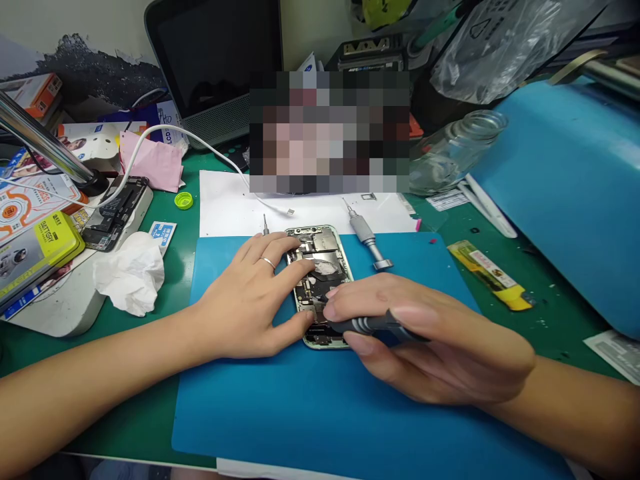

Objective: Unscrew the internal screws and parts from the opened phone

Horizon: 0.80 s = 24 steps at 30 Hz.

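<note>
Right grip [445, 340]: pinching dark tool [361, 325]; a slip could gouge parts
Left grip [245, 300]: spread on opened phone [326, 268]; light pressure risks skidding

The mat [240, 413] lies on the surface [180, 267], with a sheet of paper [225, 200] directly behind it. The phone [330, 267] lies on the mat at its rear edge. A screwdriver [363, 230] lies just right of the phone, its tip over the paper. A cable plug [291, 211] rests on the paper. Left of the mat lies a tissue [131, 273], with a second phone [113, 220] behind it and a battery box [40, 260] farther left. A packet [493, 275] lies right of the mat; a jar [450, 153] is behind the packet.
</note>
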Tool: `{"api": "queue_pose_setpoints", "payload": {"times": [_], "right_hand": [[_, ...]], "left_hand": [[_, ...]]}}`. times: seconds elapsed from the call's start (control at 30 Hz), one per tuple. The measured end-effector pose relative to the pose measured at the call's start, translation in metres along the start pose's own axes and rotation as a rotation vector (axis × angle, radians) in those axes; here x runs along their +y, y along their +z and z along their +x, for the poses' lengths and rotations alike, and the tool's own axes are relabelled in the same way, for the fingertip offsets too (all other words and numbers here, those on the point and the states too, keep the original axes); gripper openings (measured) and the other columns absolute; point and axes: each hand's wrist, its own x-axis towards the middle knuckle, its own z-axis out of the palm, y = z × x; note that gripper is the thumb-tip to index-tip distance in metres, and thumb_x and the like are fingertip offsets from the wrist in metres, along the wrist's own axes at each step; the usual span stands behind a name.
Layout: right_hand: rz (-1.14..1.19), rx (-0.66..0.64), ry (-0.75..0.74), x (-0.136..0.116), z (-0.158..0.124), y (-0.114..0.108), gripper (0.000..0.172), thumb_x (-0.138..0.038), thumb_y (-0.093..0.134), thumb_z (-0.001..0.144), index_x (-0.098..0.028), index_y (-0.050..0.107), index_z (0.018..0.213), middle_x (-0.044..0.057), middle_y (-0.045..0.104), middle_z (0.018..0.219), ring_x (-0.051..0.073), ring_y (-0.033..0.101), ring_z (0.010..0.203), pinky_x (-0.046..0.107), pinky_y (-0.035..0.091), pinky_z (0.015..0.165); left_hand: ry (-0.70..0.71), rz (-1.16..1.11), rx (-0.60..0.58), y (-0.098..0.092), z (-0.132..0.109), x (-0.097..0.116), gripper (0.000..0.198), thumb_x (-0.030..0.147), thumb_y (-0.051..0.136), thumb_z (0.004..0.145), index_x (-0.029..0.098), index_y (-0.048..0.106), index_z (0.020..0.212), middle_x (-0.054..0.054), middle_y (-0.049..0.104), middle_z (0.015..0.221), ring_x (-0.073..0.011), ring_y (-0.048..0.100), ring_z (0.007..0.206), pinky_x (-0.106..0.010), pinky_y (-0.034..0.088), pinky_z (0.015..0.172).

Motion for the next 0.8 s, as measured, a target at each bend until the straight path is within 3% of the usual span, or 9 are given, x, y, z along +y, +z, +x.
{"api": "queue_pose_setpoints", "payload": {"times": [0.8], "right_hand": [[0.031, 0.011, 0.038, -0.0006, -0.0013, -0.0002, 0.054, -0.004, 0.066, 0.079, -0.030, 0.059, 0.126, 0.000, 0.076, 0.089, 0.015, 0.075, 0.080, 0.029, 0.066, 0.078]], "left_hand": [[0.000, -0.022, 0.007, -0.0002, 0.0001, 0.0003, 0.048, 0.044, 0.056, 0.093, 0.014, 0.055, 0.130, -0.021, 0.047, 0.144, -0.0365, 0.042, 0.138, -0.060, 0.034, 0.119]]}}
